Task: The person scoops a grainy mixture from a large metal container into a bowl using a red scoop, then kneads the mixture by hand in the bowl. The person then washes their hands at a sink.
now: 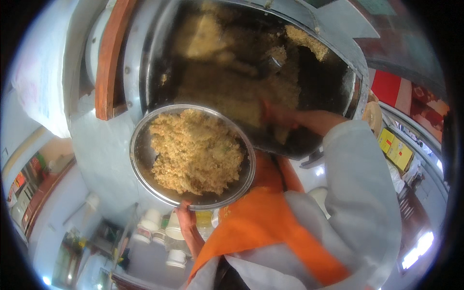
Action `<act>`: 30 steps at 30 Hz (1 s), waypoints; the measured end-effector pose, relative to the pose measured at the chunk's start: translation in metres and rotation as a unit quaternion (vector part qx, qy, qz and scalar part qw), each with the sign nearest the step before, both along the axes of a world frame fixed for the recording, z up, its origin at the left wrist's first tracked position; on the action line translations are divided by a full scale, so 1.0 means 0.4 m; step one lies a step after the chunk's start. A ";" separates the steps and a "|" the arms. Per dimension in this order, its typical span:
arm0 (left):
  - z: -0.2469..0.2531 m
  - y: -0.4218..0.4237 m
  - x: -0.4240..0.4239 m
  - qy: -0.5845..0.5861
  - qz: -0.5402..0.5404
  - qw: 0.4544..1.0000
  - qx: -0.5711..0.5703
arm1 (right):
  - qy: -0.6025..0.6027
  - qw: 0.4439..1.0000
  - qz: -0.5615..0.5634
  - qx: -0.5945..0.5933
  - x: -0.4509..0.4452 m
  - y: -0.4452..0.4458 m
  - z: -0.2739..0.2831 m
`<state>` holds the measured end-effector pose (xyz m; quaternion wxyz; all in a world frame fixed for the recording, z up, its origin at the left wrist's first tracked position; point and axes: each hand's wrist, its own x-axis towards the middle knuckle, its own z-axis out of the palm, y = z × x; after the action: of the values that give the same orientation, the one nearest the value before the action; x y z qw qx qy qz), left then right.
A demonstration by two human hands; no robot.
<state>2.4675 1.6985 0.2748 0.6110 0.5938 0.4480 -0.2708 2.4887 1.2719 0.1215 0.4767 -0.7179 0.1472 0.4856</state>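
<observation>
My left hand (186, 217) grips the near rim of a round metal tray (136, 163), its thumb on the edge. A heap of yellowish, crumbly cooked food (195, 152) lies on the tray, which overlaps the near left edge of a large dark metal cooking pan (319, 83). My right hand (273, 114) is low over the pan, blurred, and whether it holds a tool cannot be told. More crumbly food (308, 41) lies along the pan's far right edge, with blurred food spread over the middle. A small shiny piece (276, 62) shows in the pan.
A reddish wooden beam (110, 65) stands left of the pan, beside a pale metal counter surface (101, 145). White buckets (176, 258) stand on the floor below the tray. Yellow boxes (395, 148) are at the right, and a large white bag (43, 72) is at the upper left.
</observation>
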 end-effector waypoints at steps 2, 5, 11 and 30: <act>0.013 0.013 -0.005 0.009 0.029 0.999 0.007 | 0.015 1.000 -0.018 0.014 -0.013 0.013 0.020; 0.028 0.029 -0.007 0.038 0.004 0.998 0.048 | 0.029 0.998 -0.048 0.030 -0.021 0.033 0.036; 0.057 0.016 0.009 0.054 0.060 0.997 0.004 | 0.037 0.994 -0.097 0.038 0.011 0.106 0.012; 0.060 0.008 0.006 0.064 0.035 0.997 0.031 | -0.184 0.978 -0.080 0.055 0.097 0.251 -0.211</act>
<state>2.4701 1.7015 0.2988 0.5717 0.5780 0.5147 -0.2723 2.5276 1.3724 0.0370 0.5714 -0.7536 0.0873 0.3130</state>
